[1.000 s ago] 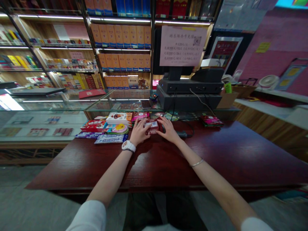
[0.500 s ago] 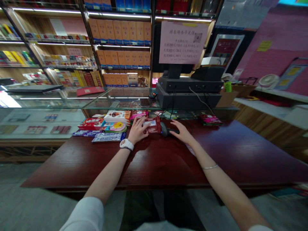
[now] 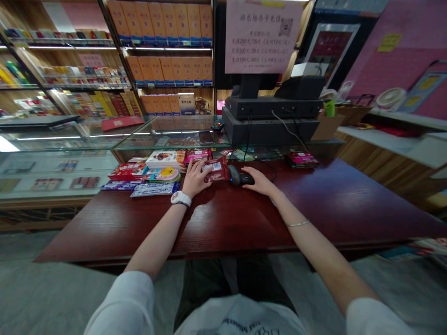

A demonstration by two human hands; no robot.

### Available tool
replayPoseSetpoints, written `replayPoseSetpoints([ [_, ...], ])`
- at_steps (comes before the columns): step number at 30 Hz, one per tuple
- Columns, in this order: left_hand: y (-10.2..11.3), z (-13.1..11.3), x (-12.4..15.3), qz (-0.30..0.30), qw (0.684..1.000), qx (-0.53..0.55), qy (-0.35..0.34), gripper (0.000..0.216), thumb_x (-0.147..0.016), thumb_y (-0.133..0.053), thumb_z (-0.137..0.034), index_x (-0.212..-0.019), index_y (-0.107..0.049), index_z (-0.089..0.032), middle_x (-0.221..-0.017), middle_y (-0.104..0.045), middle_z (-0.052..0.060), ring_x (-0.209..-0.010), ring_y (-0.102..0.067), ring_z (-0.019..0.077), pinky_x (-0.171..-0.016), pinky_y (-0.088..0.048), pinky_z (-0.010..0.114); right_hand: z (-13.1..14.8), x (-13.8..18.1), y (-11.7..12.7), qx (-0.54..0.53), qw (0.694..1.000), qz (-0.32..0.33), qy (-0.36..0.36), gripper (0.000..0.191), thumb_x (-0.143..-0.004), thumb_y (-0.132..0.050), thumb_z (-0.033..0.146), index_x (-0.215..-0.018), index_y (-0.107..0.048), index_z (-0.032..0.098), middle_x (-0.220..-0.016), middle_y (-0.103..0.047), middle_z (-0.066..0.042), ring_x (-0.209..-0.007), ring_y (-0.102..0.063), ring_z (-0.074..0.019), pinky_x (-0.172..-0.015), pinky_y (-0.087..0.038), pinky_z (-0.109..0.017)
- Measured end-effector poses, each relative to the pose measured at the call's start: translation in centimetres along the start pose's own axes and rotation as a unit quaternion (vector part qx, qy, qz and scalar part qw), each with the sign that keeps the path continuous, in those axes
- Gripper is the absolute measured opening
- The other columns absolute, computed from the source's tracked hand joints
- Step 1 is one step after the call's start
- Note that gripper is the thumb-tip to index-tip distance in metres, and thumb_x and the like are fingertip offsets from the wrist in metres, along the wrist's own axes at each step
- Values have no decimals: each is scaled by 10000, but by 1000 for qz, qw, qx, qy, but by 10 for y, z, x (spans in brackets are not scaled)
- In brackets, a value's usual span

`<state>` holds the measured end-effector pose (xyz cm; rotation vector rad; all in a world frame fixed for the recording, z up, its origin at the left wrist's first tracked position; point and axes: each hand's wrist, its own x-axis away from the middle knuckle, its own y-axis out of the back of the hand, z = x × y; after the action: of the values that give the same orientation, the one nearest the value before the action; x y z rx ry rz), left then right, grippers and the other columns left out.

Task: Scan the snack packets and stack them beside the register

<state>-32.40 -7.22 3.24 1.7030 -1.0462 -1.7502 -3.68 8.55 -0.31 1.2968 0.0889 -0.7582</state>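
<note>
My left hand (image 3: pixel 195 179), with a white watch at its wrist, grips the left end of a dark red snack packet (image 3: pixel 218 168). A white barcode label faces up on the packet. Against its right end lies the head of a black barcode scanner (image 3: pixel 234 175), which shows a small blue light. My right hand (image 3: pixel 259 180) is at the scanner's handle, thumb and fingers apart on either side of it. Left of my left hand are blue-and-white wrapped bars (image 3: pixel 155 189), a yellow-and-green package (image 3: pixel 164 175) and red packs (image 3: pixel 127 171).
A glass display counter (image 3: pixel 157 125) runs behind the dark red wooden desk (image 3: pixel 237 223). On it stand a black register with a monitor (image 3: pixel 272 109) and a phone (image 3: pixel 206 137). Pink packets (image 3: pixel 302 159) lie at the desk's back right. Stocked shelves line the far wall.
The view has tilted down slightly, so everything sits higher in the picture. My right thumb and fingers are closer about the scanner's handle. My left hand stays on the snack packet.
</note>
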Motion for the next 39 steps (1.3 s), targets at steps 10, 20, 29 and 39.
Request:
replayPoseSetpoints([
  [10, -4, 1, 1, -19, 1000, 0, -8, 461, -744, -693, -284, -1201, -635, -258, -1485, -473, 86, -1372, -423, 322, -1230, -92, 599, 10, 1, -2, 60, 996, 50, -39, 544, -874, -613, 300, -1398, -480, 241, -1473, -478, -128, -1280, -540, -287, -996, -488, -510],
  [20, -6, 4, 2, -38, 998, -47, -10, 462, -755, -687, -303, -1211, -634, -257, -1492, -467, 90, -1337, -464, 309, -1232, -145, 568, 22, -1, 9, 151, 987, 49, -9, 558, -889, -556, 209, -1435, -450, 254, -1501, -464, -91, -1154, -594, -300, -935, -471, -471],
  [29, -5, 4, 2, -42, 997, -60, 11, 462, -761, -698, -338, -1210, -639, -249, -1464, -494, 108, -1336, -465, 317, -1220, -186, 564, 28, 0, 24, 126, 989, -69, -22, 537, -846, -555, 182, -1382, -506, 193, -1364, -601, -104, -1179, -591, -282, -951, -463, -436],
  [39, -6, 7, 3, -48, 997, -60, 17, 474, -763, -698, -339, -1223, -634, -241, -1463, -495, 125, -1332, -464, 331, -1216, -169, 585, 48, -3, 32, 104, 989, -84, 62, 526, -931, -510, 235, -1452, -434, 234, -1388, -590, -90, -1187, -604, -266, -992, -486, -454],
])
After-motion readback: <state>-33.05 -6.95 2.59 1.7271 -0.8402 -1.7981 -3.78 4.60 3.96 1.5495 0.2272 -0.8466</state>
